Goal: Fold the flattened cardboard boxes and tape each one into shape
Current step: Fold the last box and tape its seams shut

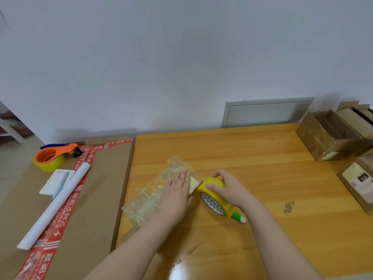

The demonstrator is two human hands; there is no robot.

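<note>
Yellow tape roll [213,190], orange dispenser [54,153].

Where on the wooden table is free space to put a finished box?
The table is bare along its far edge, left of the open brown boxes, and between the right hand and the labelled box. Crowded around the left hand, the taped box and the yellow tape dispenser.

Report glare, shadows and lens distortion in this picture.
Head view: glare whitens the wooden table near the bottom edge; light is soft, with a faint shadow on the wall; wide-angle bending tilts the grey wall panel; the right hand and yellow tape roll look sharp.
</note>
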